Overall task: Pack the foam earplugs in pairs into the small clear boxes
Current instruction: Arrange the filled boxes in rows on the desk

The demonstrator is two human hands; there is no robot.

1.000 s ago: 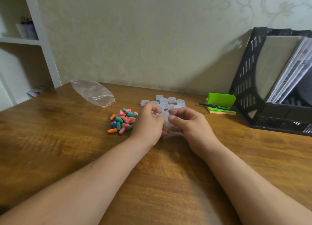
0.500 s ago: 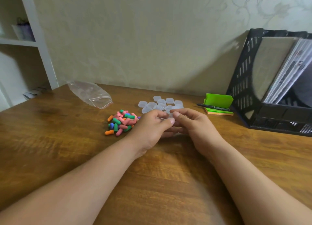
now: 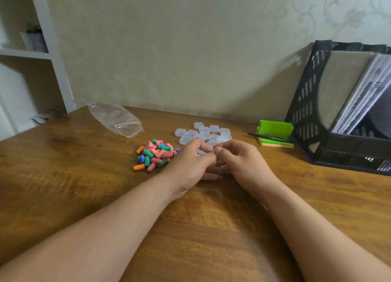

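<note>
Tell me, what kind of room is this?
Most likely a home study or office corner: a wooden desk, a black file rack holding papers, green sticky notes with a pen, and a white bookshelf against patterned wallpaper.

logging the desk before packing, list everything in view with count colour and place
earplugs: one pile, mixed colours; left of the hands
small boxes: about a dozen, clear; behind the hands
held box: one, clear; between both hands
zip bag: one, clear; table's far left
sticky notes: one stack, green; beside the file rack
pen: one, black; by the sticky notes
file rack: one, black; right edge
shelf: one, white; far left
table: one, brown
left hand: pinches held box
right hand: pinches held box
</note>
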